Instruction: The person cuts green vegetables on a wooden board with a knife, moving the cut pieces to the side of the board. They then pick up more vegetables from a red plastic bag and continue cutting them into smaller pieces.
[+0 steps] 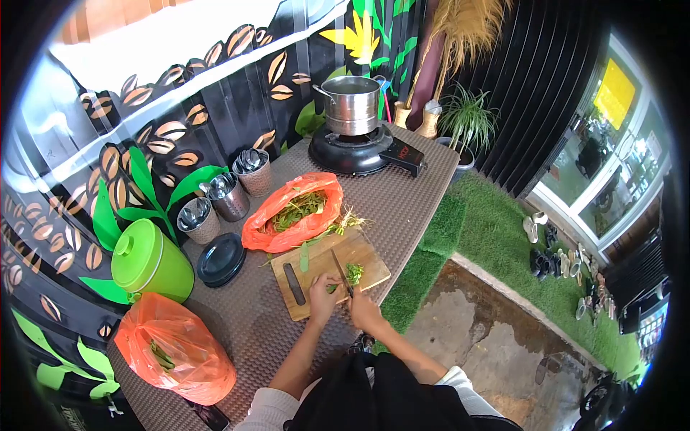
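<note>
On a wooden cutting board [370, 264] my right hand [364, 310] grips a knife [339, 267], its blade pointing away from me. My left hand [323, 293] is closed beside the blade, pinching a small bunch of green leaves [331, 289]. Right of the blade sits a small pile of chopped greens [354, 273]. A single leaf [305, 256] lies on the board's far left part. Just beyond the board an orange plastic bag [327, 188] stands open, full of leafy greens [298, 210], and some stems [351, 219] lie at its right side.
A steel pot [352, 108] stands on a black portable stove [348, 154] at the table's far end. Cups of cutlery [228, 197], dark stacked plates [221, 260], a green lidded bucket [151, 262] and another orange bag [180, 352] line the left side. The table edge [417, 248] is to my right.
</note>
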`<state>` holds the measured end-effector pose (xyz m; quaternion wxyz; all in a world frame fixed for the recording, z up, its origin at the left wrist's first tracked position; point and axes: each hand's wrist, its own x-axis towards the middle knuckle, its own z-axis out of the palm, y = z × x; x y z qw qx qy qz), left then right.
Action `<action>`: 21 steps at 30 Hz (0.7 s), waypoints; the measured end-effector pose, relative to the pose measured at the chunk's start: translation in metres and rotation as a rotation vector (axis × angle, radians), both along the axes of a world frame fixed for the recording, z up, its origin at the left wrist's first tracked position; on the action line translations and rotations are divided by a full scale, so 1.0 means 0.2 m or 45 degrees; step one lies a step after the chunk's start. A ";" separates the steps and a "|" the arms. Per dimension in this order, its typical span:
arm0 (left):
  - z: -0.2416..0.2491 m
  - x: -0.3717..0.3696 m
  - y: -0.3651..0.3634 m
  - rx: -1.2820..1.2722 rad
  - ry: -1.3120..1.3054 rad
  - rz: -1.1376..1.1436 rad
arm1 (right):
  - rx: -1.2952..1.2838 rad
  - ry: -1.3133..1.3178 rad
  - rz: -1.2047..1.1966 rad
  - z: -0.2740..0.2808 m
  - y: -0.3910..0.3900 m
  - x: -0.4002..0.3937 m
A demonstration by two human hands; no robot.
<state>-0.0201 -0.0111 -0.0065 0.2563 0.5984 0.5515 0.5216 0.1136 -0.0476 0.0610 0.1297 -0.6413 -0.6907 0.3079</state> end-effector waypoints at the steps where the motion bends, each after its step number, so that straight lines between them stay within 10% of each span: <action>1: 0.01 0.00 0.01 0.001 -0.003 0.001 | -0.083 -0.060 -0.047 0.04 -0.03 -0.02; 21: 0.04 -0.01 -0.05 0.093 0.207 -0.013 | 0.074 0.117 0.069 -0.16 0.08 0.04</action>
